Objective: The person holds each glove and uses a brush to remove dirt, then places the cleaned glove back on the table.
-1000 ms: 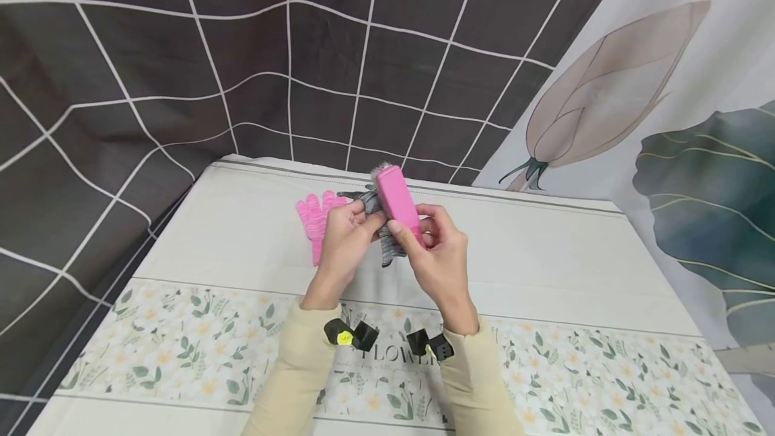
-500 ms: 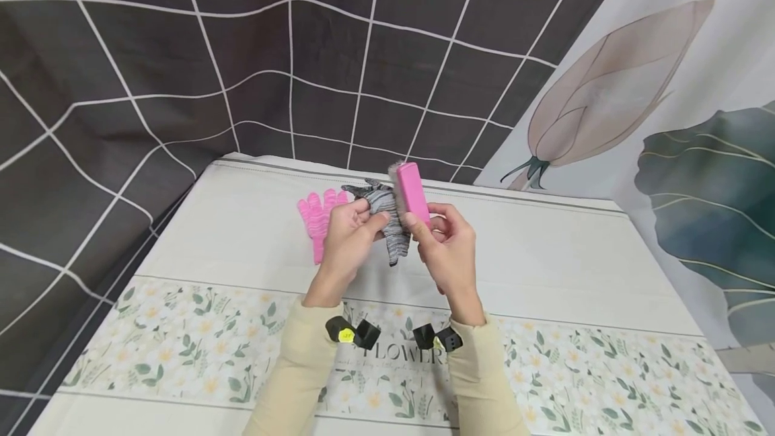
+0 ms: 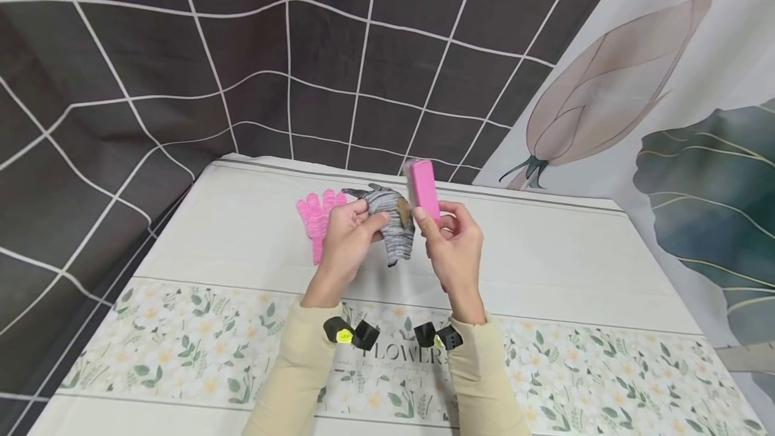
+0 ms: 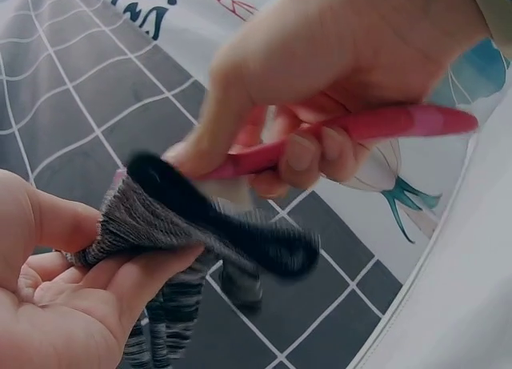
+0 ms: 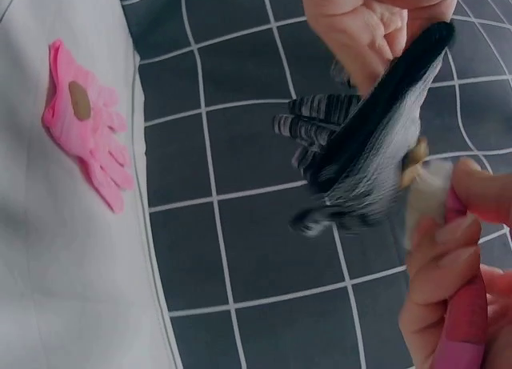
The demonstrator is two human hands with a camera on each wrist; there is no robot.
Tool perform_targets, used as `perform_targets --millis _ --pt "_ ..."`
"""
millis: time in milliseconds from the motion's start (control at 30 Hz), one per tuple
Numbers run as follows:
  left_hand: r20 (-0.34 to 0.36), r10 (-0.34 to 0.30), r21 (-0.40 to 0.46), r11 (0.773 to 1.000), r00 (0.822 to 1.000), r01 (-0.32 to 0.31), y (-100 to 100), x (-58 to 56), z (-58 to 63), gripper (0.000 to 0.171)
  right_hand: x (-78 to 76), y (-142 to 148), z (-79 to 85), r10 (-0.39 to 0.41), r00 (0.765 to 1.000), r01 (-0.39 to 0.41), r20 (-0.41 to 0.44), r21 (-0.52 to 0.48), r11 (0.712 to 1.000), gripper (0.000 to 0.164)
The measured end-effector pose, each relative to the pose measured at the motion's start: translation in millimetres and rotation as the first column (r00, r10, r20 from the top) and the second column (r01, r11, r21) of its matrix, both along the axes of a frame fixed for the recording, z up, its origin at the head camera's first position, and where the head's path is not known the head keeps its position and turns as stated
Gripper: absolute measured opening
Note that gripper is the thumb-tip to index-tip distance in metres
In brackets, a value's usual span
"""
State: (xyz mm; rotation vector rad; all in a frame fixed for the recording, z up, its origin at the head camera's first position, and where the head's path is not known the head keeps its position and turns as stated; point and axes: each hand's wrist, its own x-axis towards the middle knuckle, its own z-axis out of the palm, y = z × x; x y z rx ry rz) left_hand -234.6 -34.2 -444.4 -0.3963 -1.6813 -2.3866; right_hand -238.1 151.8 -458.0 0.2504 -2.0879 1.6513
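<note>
Grey-and-black striped knitted glove, held up off the table, pinched at one side between the thumb and fingers of the left hand. Pressed by that thumb from above, supported by the fingers underneath. Cuff end hanging past the thumb toward the person, knitted fingers poking out beyond the hand on the far side. Marked on the free side, clear of the pinching fingers, with a brown patch. Just to the right of that patch, a bright pink, long-handled plastic brush with pale bristles, clamped by the curled fingers and thumb of the right hand. Bristles turned toward the striped glove (contact impossible to tell, given the blur in the right wrist view). Right fingertips well wrapped round the handle, near the striped glove's edge. Lying flat just beyond the left hand, a bright pink knitted glove, bearing a brown patch of its own in the right wrist view. Underneath everything, a white tablecloth with a flowered band across the near part. Behind, a dark hanging cloth with a white grid; over both forearms, cream sleeves.
</note>
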Motion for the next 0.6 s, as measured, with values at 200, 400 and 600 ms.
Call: perform_targets --millis 200,400,600 --pt "-0.047 0.046 0.032 0.998 0.998 -0.045 -2.3 -13.2 -19.2 0.022 26.0 -8.2 43.6 0.197 0.979 -0.203 -0.048 -0.158 0.966 0.033" --pt "-0.054 0.0 0.104 0.995 0.999 0.006 -1.9 -15.5 -21.6 0.028 48.3 -34.0 69.3 0.27 0.96 -0.274 -0.07 -0.057 0.96 0.036" --pt "-0.043 -0.008 0.094 0.995 0.999 0.012 -5.4 -15.4 -22.2 0.029 11.2 -23.0 7.2 0.135 0.988 -0.127 -0.069 0.108 0.986 0.042"
